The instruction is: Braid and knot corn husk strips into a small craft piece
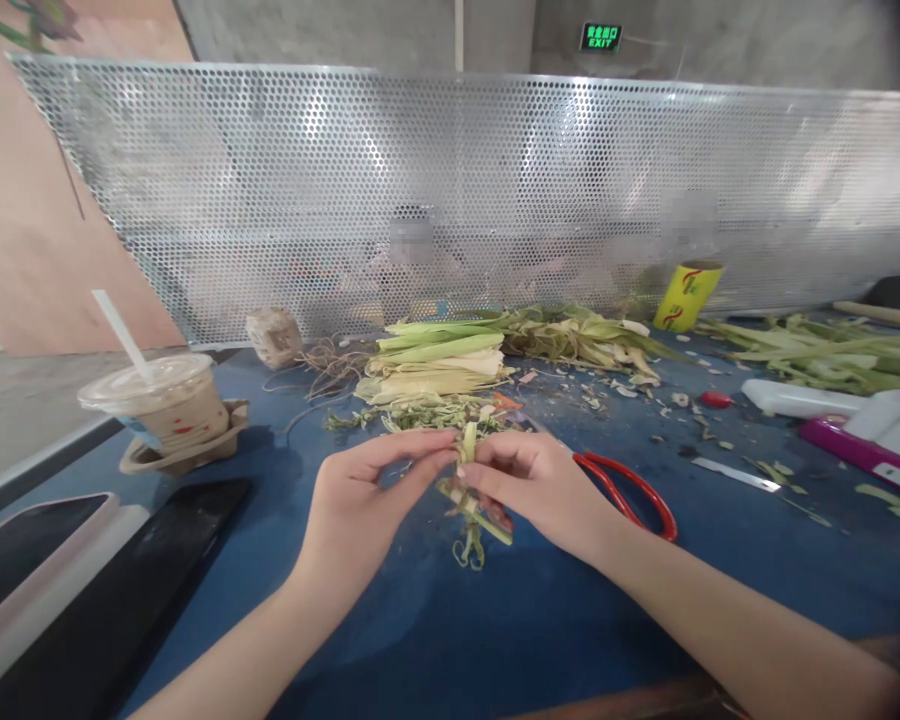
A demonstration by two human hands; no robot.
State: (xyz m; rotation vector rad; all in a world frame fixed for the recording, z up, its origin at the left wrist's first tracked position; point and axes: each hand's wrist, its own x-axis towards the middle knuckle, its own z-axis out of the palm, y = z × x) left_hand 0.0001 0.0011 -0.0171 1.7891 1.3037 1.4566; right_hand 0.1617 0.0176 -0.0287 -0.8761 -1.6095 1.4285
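Over the front middle of the blue table, both my hands pinch a small bundle of green corn husk strips [471,510], whose curled ends hang below my fingers. My left hand [356,500] is closed, thumb and fingertips pressed at the bundle's upper left. From the other side, my right hand [547,492] grips it with thumb and bent fingers. Just beyond my fingertips lie braided-looking husk pieces [420,412] and a stack of flat corn husks [439,360]. Red-handled scissors [637,497] rest beside my right wrist, their blades partly hidden by that hand.
At left stand a lidded drink cup [172,405] in a carton holder and dark phones [150,560]. Brown twine [326,365] lies farther back. A yellow roll [688,297], loose husks [832,350], a knife blade [735,473] and scraps lie right. A perforated metal screen [270,180] bounds the back.
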